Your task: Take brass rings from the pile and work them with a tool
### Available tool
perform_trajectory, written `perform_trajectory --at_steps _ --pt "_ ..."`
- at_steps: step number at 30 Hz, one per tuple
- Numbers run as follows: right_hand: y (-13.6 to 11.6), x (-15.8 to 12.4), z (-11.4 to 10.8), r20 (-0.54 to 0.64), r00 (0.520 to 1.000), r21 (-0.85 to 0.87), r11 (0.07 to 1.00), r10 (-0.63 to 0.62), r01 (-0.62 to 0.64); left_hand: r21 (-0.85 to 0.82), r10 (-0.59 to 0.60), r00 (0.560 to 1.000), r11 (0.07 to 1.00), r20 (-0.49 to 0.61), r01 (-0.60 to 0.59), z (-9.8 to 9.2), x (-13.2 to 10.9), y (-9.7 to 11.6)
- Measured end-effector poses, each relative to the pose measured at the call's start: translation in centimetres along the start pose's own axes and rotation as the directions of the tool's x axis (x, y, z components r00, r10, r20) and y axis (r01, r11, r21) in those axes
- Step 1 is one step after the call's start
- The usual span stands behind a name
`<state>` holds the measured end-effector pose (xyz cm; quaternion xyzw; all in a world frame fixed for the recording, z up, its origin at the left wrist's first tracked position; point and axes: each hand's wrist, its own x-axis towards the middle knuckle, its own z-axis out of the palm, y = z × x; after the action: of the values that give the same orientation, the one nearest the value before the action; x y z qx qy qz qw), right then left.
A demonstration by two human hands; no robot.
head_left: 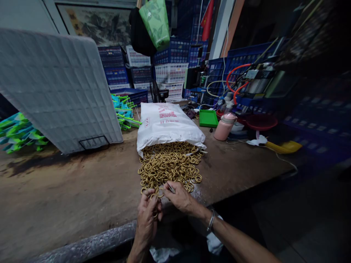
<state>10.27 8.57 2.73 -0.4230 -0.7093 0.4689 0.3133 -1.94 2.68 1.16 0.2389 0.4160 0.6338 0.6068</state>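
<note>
We see the gold rings [170, 164] heaped in the near middle of the wooden table [68, 193], spilling from the mouth of a white sack [167, 124] just behind them. At the pile's near edge, the left hand [148, 217] is curled around a few of the rings. Just right of it, the right hand [179, 197] pinches a small silvery piece [171, 188]; we cannot tell what it is. A bracelet [211, 220] circles the right wrist. Farther right stand a pink bottle [225, 126] and a green tray [208, 118]. A grey quilted panel [60, 87] leans at far left.
</note>
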Motion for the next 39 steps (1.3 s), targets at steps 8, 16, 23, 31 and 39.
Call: perform_trajectory --at_steps 8,16,23,31,39 --pt "-1.1 0.3 -1.5 0.224 0.964 -0.047 0.990 0.143 -0.136 0.098 -0.159 0.987 0.982 0.002 0.158 0.4 -0.6 0.3" --pt "0.4 0.5 0.2 0.053 0.996 -0.051 0.996 0.073 -0.070 -0.287 -0.487 0.873 0.842 -0.036 0.457 0.6 0.6 0.2" --pt "0.6 0.2 0.0 0.145 0.988 0.068 0.996 0.047 -0.057 -0.499 -0.636 0.765 0.631 0.107 0.594 0.4 1.4 0.0" --pt "1.6 0.4 0.5 0.107 0.993 0.012 0.998 0.057 -0.059 -0.454 -0.642 0.766 0.683 -0.001 0.572 0.5 1.5 -0.7" --pt "1.8 0.6 0.5 0.082 0.995 -0.020 0.998 0.053 -0.052 -0.390 -0.552 0.833 0.760 0.034 0.520 0.2 1.1 -1.1"
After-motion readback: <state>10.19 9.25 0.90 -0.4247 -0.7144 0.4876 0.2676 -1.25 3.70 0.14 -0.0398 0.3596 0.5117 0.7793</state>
